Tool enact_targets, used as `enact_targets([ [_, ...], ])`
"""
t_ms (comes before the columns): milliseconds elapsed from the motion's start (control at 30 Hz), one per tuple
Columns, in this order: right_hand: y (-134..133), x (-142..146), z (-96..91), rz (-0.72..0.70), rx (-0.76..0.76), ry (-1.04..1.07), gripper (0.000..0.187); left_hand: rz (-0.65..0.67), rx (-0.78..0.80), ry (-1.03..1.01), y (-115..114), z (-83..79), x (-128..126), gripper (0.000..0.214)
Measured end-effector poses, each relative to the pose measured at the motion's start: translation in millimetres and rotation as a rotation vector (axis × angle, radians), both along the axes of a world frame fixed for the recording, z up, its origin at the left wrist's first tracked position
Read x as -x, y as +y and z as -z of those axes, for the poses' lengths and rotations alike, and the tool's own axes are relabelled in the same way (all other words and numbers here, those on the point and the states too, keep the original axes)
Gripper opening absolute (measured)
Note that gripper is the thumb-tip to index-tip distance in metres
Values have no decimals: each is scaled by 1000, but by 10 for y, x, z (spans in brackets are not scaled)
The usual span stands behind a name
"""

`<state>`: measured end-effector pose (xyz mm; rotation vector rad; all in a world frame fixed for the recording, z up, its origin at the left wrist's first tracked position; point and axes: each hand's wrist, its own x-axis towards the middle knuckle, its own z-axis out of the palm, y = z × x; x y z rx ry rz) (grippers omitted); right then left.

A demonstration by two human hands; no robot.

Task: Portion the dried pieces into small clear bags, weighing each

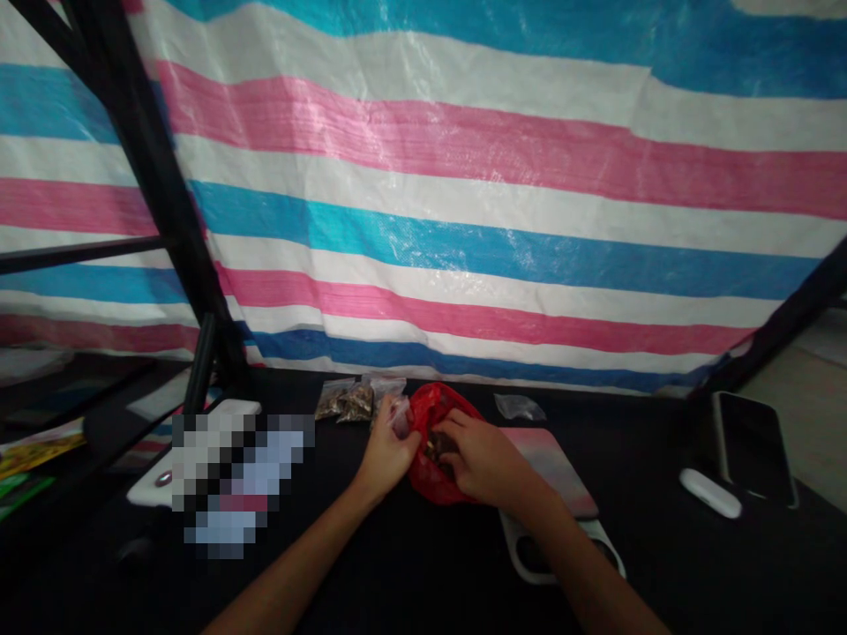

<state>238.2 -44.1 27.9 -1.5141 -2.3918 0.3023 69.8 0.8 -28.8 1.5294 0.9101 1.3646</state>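
Right, the left hand (387, 454) has its fingers (392, 422) pinched together on the rim of a red plastic bag (430, 467), which sits on the black table (410, 564) between both hands, while the right hand (486, 459) reaches in with its fingers (453, 428) curled close together at the bag's mouth, over brown pieces (437, 445) inside, though I can't tell from here whether they're clamped on anything! Just beyond, clear bags of seeds (344, 401) lie past the left hand, a small clear bag (520, 407) sits ahead of the right, and a pink-and-grey pad (549, 467) lies right beside the right hand.
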Motion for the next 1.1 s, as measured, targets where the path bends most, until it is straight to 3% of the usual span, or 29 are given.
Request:
enact_targets([
  [133, -24, 2, 10, 29, 22, 27, 36, -64, -88, 51, -32, -35, 35, 14],
  [333, 3, -48, 3, 49, 7, 206, 37, -276, -296, 387, -19, -58, 132, 17],
  [600, 49, -47, 72, 25, -13, 557, 35, -184, -349, 678, -65, -75, 103, 25],
  [900, -1, 41, 48, -87, -112, 466, 37, -140, -352, 765, -122, -167, 100, 26],
  [1100, -27, 87, 49, -62, -100, 379, 39, -166, -312, 835, -145, -211, 90, 19],
])
